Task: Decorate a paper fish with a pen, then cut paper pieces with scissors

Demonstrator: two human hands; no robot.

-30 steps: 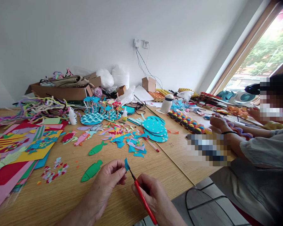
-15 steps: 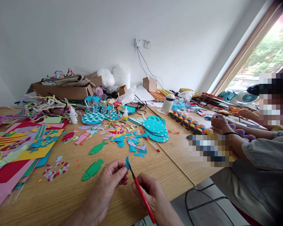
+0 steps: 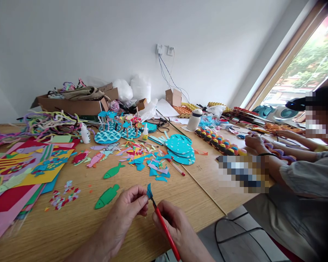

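Observation:
Between thumb and fingers my left hand [image 3: 131,207] pinches a small piece of blue paper [image 3: 149,190]. My right hand [image 3: 175,222] is closed around a red-handled cutting tool [image 3: 165,229], seemingly scissors, whose dark tip meets the lower edge of that paper. Just left of my hands lie two green paper fish [image 3: 107,197], one above the other. Beyond them is a heap of blue and mixed paper scraps [image 3: 153,167]. Tiny coloured snippets [image 3: 64,196] are scattered farther left.
Coloured paper sheets [image 3: 24,174] cover the table's left side. Glue bottles [image 3: 85,134], blue dotted discs [image 3: 180,149] and a thin stick [image 3: 205,191] lie ahead. At right, another person's arm [image 3: 268,153] rests over the table, near a row of colourful egg-carton cups [image 3: 218,142].
The blue paper and the tool's tip have shifted slightly right and down, and the paper is turned a little. Both hands keep their hold. At right, the other person's head has moved slightly.

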